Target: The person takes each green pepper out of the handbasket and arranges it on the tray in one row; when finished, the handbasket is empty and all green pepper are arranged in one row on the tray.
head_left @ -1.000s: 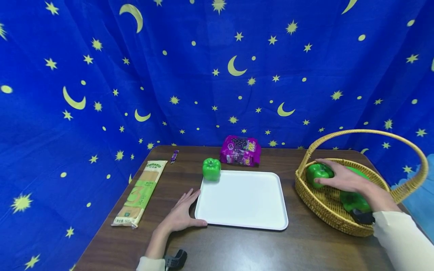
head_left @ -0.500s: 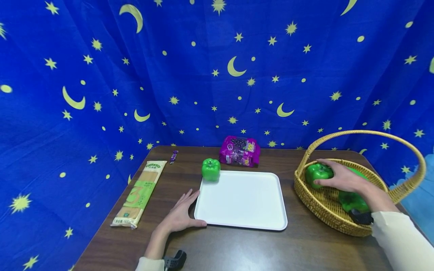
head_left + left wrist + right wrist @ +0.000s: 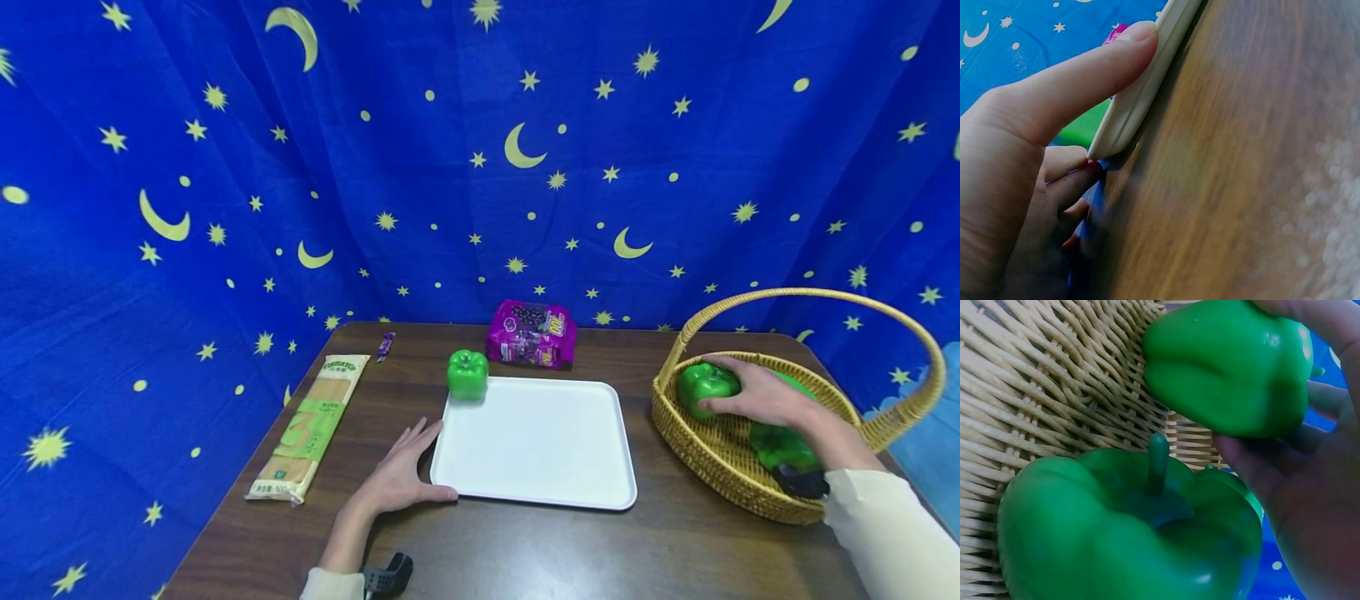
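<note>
A white rectangular tray (image 3: 534, 442) lies on the table. My left hand (image 3: 401, 475) is at its near left corner, fingers spread along the left side and the straight thumb touching the front rim. A green bell pepper (image 3: 468, 375) stands upright at the tray's far left corner. Inside the wicker basket (image 3: 712, 471), my right hand (image 3: 768, 396) holds another green bell pepper (image 3: 1229, 369) by its sides, thumb and fingers around it. Below it in the right wrist view sits a bigger green bell pepper (image 3: 1129, 531), stem up. Part of a further green one (image 3: 791, 383) shows behind the right hand.
The basket's tall arched handle (image 3: 810, 292) rises over the right forearm. A purple snack bag (image 3: 532, 335) stands behind the tray. On the left lie a pack of dry noodles (image 3: 309, 429) and a small purple wrapped candy (image 3: 386, 347). A blue starry curtain (image 3: 420, 167) hangs behind the table.
Both hands stay where they were, the right one still around the bell pepper in the basket. Only a very slight shift of the whole head view shows.
</note>
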`<state>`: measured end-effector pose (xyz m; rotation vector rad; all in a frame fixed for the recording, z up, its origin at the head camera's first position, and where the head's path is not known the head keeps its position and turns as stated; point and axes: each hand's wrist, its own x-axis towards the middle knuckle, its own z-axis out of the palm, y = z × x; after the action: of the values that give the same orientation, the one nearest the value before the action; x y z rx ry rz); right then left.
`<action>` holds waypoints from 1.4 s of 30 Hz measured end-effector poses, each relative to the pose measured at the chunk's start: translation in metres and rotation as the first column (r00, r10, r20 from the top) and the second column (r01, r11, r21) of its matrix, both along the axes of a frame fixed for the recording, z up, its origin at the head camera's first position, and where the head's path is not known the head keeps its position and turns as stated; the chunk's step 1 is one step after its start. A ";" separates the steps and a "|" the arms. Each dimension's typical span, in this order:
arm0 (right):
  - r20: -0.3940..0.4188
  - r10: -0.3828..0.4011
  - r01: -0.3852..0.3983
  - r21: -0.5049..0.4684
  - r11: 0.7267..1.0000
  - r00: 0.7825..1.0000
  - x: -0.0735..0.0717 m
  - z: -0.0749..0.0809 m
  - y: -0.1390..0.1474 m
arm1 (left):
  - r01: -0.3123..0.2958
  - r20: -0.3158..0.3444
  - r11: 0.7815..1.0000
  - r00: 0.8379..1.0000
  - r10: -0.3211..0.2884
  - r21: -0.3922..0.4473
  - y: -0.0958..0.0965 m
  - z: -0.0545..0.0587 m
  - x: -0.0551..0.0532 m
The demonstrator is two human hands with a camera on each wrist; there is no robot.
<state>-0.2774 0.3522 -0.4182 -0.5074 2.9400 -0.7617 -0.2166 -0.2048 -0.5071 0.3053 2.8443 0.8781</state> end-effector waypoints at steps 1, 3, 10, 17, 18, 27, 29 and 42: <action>0.005 0.006 -0.006 0.000 1.000 1.000 0.000 0.000 0.000 | 0.000 0.001 1.000 1.000 0.000 0.001 0.000 0.000 0.000; 0.015 0.017 -0.017 -0.002 1.000 1.000 0.000 -0.001 0.000 | 0.000 0.000 1.000 1.000 0.000 0.002 0.000 0.000 0.000; 0.020 0.023 -0.023 -0.007 1.000 1.000 0.001 -0.004 0.000 | 0.005 -0.011 1.000 1.000 -0.005 0.006 0.000 -0.002 0.001; -0.011 0.009 -0.009 -0.032 0.999 1.000 0.003 -0.003 0.003 | 0.005 -0.005 1.000 1.000 -0.005 0.011 0.000 -0.002 0.001; -0.017 0.011 -0.012 -0.037 0.999 1.000 0.003 -0.002 0.003 | 0.005 -0.002 1.000 1.000 -0.005 0.010 0.000 -0.001 0.001; -0.025 0.015 -0.016 -0.065 0.998 1.000 0.010 0.006 0.000 | 0.017 -0.017 1.000 1.000 -0.017 0.006 -0.001 0.000 0.001; -0.031 0.009 -0.011 -0.071 0.997 0.999 0.011 0.007 0.000 | 0.009 -0.010 1.000 1.000 -0.009 0.006 -0.001 0.000 0.001; -0.061 -0.004 0.000 -0.061 0.998 0.998 0.021 0.023 -0.001 | 0.008 -0.011 1.000 1.000 -0.008 0.012 0.000 -0.001 0.000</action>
<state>-0.2567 0.3515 -0.3948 -0.5414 2.9811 -0.8538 -0.2167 -0.2052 -0.5081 0.3234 2.8464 0.8949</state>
